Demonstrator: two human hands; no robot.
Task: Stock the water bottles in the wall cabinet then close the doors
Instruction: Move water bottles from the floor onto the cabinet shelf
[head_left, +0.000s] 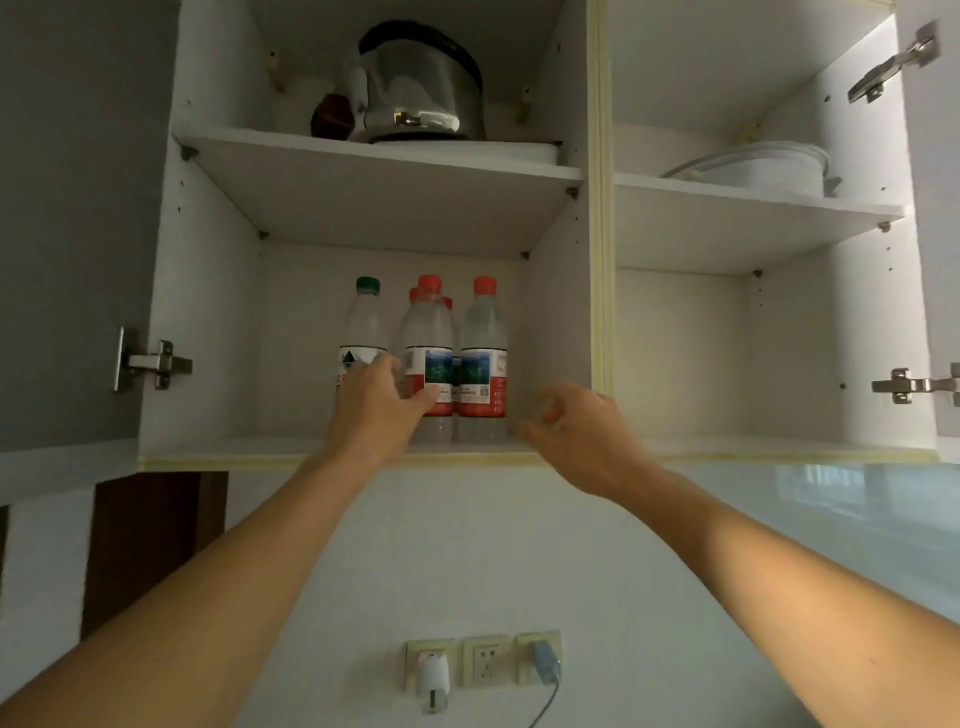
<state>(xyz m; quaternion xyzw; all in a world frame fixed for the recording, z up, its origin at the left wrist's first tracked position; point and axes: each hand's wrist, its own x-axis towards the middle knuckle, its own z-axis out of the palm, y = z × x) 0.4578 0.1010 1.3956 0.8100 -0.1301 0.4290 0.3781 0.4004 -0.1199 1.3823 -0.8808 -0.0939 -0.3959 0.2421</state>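
A: While both cabinet doors stand open, where are the water bottles?
B: Upright, clustered on the wall cabinet's lower left shelf; one green cap, the rest red.
A: Left hand?
B: Curled round the front red-capped bottle, thumb on its label.
A: Right hand?
B: Near the shelf edge, right of the bottles, fingers loosely bent, holding nothing.

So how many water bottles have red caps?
4: front red-capped bottle by the left hand, right one, and two caps peeking behind. More may hide.
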